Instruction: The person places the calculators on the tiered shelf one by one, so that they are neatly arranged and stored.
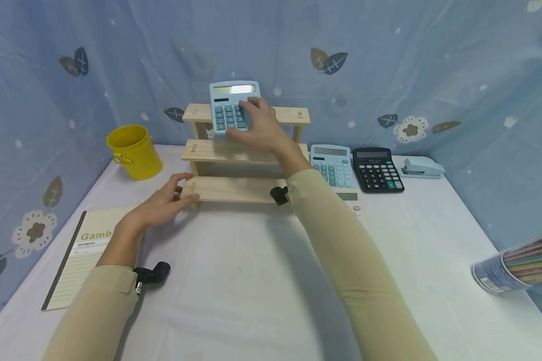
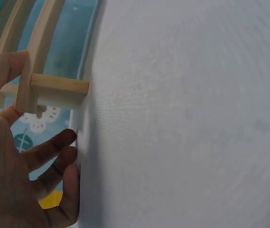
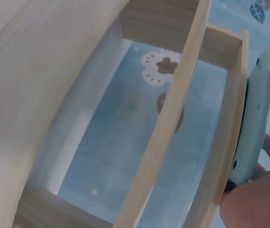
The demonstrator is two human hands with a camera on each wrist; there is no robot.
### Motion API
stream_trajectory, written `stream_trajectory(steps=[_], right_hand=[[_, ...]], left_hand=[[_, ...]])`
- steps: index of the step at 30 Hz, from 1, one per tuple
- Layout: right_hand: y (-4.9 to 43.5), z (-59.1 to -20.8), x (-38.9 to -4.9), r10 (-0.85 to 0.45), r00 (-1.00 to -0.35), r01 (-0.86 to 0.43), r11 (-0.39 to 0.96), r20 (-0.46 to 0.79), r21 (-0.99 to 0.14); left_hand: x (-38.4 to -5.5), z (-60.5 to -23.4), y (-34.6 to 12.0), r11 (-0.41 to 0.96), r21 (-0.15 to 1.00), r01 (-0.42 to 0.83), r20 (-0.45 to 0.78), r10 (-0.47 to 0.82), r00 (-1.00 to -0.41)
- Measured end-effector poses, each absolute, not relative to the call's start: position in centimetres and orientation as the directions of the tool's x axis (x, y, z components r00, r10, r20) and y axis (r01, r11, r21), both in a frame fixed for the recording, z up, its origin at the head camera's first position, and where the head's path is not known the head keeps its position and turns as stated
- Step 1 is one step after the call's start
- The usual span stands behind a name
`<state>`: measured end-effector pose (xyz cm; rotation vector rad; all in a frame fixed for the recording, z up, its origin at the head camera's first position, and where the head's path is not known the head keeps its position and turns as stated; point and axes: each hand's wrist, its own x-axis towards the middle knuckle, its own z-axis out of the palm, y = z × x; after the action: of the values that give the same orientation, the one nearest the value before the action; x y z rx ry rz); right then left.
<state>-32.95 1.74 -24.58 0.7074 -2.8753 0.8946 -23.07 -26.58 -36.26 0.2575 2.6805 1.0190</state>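
A three-step wooden shelf (image 1: 235, 189) stands at the middle back of the white table (image 1: 253, 281). My right hand (image 1: 257, 125) grips a light blue calculator (image 1: 228, 100) and holds it upright against the top step. In the right wrist view the calculator (image 3: 254, 118) shows edge-on against the top plank (image 3: 230, 128), with my fingers (image 3: 258, 199) on it. My left hand (image 1: 162, 203) rests at the left end of the bottom step, thumb on top of the plank. In the left wrist view its fingers (image 2: 54, 147) lie loose below the plank end and leg (image 2: 54, 88).
A yellow bucket (image 1: 134, 150) stands back left and a notebook (image 1: 79, 250) lies front left. Right of the shelf lie a second blue calculator (image 1: 331, 163), a black calculator (image 1: 377, 169) and a stapler (image 1: 420, 168). A tipped cup of pencils (image 1: 519, 268) lies far right.
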Motion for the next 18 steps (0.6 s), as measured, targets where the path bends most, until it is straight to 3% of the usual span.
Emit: stream_trajectory(steps=[7,18], right_hand=[[0.8,-24.5,-33.2,-0.463,-0.87,-0.484,0.73,0.173,-0.482],[-1.0,-24.8,-33.5,-0.365,-0.912,-0.41,0.804,0.187,-0.431]], left_hand=[[-23.2,-36.2,-26.4,0.734,0.676,0.068,-0.193,0.265,-0.945],[-23.4,-36.1,-26.9,0.734,0.675,0.072,-0.202,0.277,-0.939]])
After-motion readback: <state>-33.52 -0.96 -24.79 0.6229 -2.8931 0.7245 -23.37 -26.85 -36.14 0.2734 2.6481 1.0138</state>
